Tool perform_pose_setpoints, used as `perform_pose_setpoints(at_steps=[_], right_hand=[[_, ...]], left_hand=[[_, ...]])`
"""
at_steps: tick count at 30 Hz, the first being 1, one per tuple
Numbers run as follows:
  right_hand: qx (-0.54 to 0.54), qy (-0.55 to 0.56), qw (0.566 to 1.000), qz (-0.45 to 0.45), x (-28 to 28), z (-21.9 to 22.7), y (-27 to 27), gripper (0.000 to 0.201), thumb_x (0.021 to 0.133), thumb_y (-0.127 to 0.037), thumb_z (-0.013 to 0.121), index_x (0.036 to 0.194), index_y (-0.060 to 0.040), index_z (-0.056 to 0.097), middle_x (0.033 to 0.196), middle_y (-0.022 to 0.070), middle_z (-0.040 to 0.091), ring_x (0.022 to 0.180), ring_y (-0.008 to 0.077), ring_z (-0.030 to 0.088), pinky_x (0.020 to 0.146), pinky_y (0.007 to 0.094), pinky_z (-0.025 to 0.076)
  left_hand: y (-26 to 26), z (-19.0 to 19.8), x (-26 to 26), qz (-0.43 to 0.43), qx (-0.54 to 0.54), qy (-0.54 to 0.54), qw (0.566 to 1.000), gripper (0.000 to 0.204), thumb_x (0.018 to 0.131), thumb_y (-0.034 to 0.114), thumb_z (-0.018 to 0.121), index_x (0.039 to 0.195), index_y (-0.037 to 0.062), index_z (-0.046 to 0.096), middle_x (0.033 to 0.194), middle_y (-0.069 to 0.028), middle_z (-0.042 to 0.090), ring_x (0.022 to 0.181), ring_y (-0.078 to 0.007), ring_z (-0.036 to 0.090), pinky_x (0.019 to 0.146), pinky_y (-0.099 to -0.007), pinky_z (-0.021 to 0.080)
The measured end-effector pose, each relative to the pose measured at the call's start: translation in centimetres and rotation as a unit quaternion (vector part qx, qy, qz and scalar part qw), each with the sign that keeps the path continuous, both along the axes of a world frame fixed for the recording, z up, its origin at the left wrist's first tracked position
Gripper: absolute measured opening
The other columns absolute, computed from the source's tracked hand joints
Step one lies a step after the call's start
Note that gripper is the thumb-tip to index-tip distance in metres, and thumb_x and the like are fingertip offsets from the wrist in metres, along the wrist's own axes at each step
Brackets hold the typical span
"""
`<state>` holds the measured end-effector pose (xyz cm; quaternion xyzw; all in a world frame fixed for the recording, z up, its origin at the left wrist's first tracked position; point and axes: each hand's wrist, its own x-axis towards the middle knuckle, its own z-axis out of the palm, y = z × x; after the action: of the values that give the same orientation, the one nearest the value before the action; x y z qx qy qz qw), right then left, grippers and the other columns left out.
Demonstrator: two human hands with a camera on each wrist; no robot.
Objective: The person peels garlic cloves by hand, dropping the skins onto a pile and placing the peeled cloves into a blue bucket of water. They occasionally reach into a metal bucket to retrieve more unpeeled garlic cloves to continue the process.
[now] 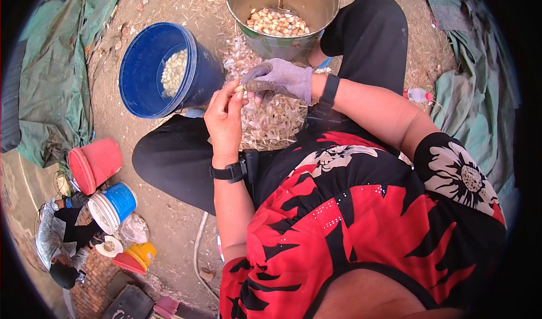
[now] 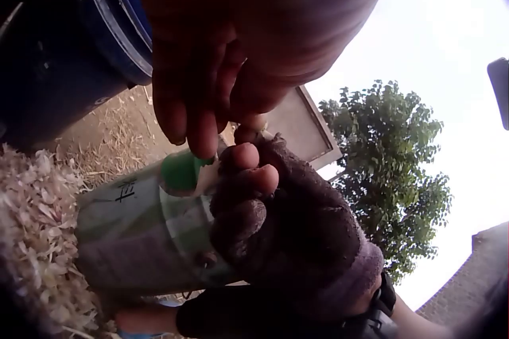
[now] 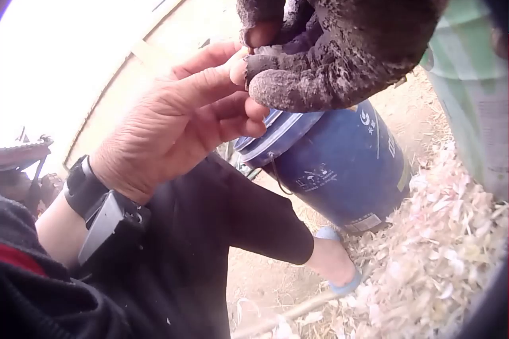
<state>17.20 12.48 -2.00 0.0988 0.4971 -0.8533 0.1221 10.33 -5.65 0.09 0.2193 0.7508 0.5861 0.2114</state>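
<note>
Cream-coloured garlic clove (image 1: 239, 88), pinched between the fingertips of the bare left hand (image 1: 224, 115) and gloved right hand (image 1: 287, 78), looks light and firm, probably slippery where skinless and easily bruised, so best taken by its ends. Left, a blue plastic bucket (image 1: 208, 76) holds pale peeled cloves (image 1: 174, 73); far, a green-sided bucket (image 1: 276, 48) holds brownish unpeeled cloves (image 1: 276, 22), with papery skins (image 1: 271, 121) heaped nearer.

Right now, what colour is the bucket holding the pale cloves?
The bucket is blue; it shows best in the head view.
</note>
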Motion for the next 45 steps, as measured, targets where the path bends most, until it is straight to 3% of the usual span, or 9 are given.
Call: perform_pose_setpoints(at_steps=[13, 24, 30, 33, 35, 36, 38, 41, 45], right_hand=[[0.01, -0.012, 1.0, 0.012, 0.1, -1.6, 0.3, 0.03, 0.092, -0.027, 0.067, 0.107, -0.0014, 0.066, 0.083, 0.0046, 0.067, 0.073, 0.0108, 0.064, 0.063, 0.0241, 0.052], [-0.135, 0.005, 0.991, -0.008, 0.1, -1.7, -0.5, 0.025, 0.093, -0.029, 0.062, 0.095, -0.0048, 0.068, 0.077, 0.0038, 0.065, 0.068, 0.0109, 0.061, 0.057, 0.0236, 0.046], [-0.049, -0.016, 0.999, 0.014, -0.4, -1.1, -0.3, 0.022, 0.093, -0.026, 0.062, 0.091, -0.0053, 0.068, 0.076, 0.0031, 0.066, 0.067, 0.0101, 0.062, 0.057, 0.0238, 0.047], [0.106, -0.069, 0.991, 0.038, -0.8, -1.8, 0.3, 0.021, 0.092, -0.025, 0.061, 0.09, -0.0046, 0.067, 0.078, 0.003, 0.066, 0.069, 0.0105, 0.063, 0.057, 0.0243, 0.048], [0.395, -0.03, 0.913, 0.096, -0.9, -1.9, 0.7, 0.022, 0.091, -0.025, 0.062, 0.097, -0.0039, 0.067, 0.078, 0.0031, 0.066, 0.07, 0.0101, 0.062, 0.059, 0.0242, 0.049], [0.395, -0.03, 0.913, 0.096, -0.7, -1.9, 0.7, 0.022, 0.091, -0.025, 0.062, 0.097, -0.0039, 0.067, 0.078, 0.0031, 0.066, 0.07, 0.0101, 0.062, 0.059, 0.0242, 0.049], [0.117, 0.025, 0.993, -0.009, -0.4, -2.0, 0.3, 0.027, 0.091, -0.028, 0.064, 0.105, -0.0044, 0.067, 0.08, 0.0026, 0.066, 0.072, 0.0094, 0.062, 0.062, 0.0237, 0.05], [-0.004, 0.01, 1.0, -0.023, -0.1, -0.5, 0.3, 0.032, 0.092, -0.031, 0.066, 0.11, -0.0045, 0.066, 0.081, 0.0022, 0.065, 0.074, 0.0088, 0.061, 0.064, 0.0235, 0.05], [0.04, 0.021, 0.999, 0.029, -0.3, -1.2, 0.5, 0.039, 0.092, -0.033, 0.067, 0.115, -0.0016, 0.064, 0.087, 0.0043, 0.067, 0.08, 0.0096, 0.064, 0.069, 0.0241, 0.053]], left_hand=[[0.1, 0.0, 0.1, -0.044, -0.12, 0.203, 0.971, 0.024, 0.085, -0.004, 0.064, 0.108, 0.002, 0.068, 0.089, -0.0109, 0.065, 0.081, -0.0198, 0.066, 0.071, -0.0314, 0.051], [0.4, -0.1, 0.5, 0.012, 0.061, -0.112, 0.992, 0.028, 0.091, 0.004, 0.066, 0.117, -0.0031, 0.06, 0.089, -0.0055, 0.066, 0.076, -0.0109, 0.064, 0.072, -0.0241, 0.053], [0.5, 0.6, 0.9, 0.06, 0.078, -0.101, 0.99, 0.02, 0.093, 0.007, 0.065, 0.111, -0.0005, 0.061, 0.083, -0.0024, 0.063, 0.071, -0.0084, 0.058, 0.067, -0.0217, 0.049], [0.2, 0.6, 0.6, 0.06, 0.122, -0.119, 0.984, 0.02, 0.096, 0.011, 0.061, 0.113, 0.0004, 0.062, 0.083, -0.0018, 0.062, 0.069, -0.0077, 0.056, 0.066, -0.0207, 0.047], [0.1, 0.6, 0.4, 0.06, 0.1, -0.109, 0.987, 0.022, 0.098, 0.013, 0.058, 0.116, 0.0014, 0.062, 0.084, -0.002, 0.062, 0.069, -0.0074, 0.057, 0.065, -0.0197, 0.046], [0.1, 0.7, 0.3, 0.059, 0.06, -0.094, 0.992, 0.023, 0.098, 0.012, 0.058, 0.117, 0.0014, 0.063, 0.084, -0.0017, 0.062, 0.069, -0.0072, 0.057, 0.063, -0.0197, 0.046], [0.1, 0.5, 0.2, 0.058, 0.017, -0.081, 0.995, 0.023, 0.098, 0.011, 0.057, 0.119, 0.0015, 0.064, 0.084, -0.0014, 0.063, 0.069, -0.007, 0.057, 0.062, -0.0198, 0.046], [0.0, -0.1, 0.2, 0.014, -0.049, 0.028, 0.998, 0.024, 0.098, 0.01, 0.057, 0.118, 0.0013, 0.065, 0.086, -0.0013, 0.063, 0.068, -0.0068, 0.058, 0.058, -0.0211, 0.046], [0.0, 0.2, 0.2, -0.023, -0.112, 0.094, 0.989, 0.023, 0.095, 0.008, 0.06, 0.116, 0.0, 0.065, 0.088, -0.0065, 0.062, 0.068, -0.0125, 0.059, 0.061, -0.026, 0.047]])
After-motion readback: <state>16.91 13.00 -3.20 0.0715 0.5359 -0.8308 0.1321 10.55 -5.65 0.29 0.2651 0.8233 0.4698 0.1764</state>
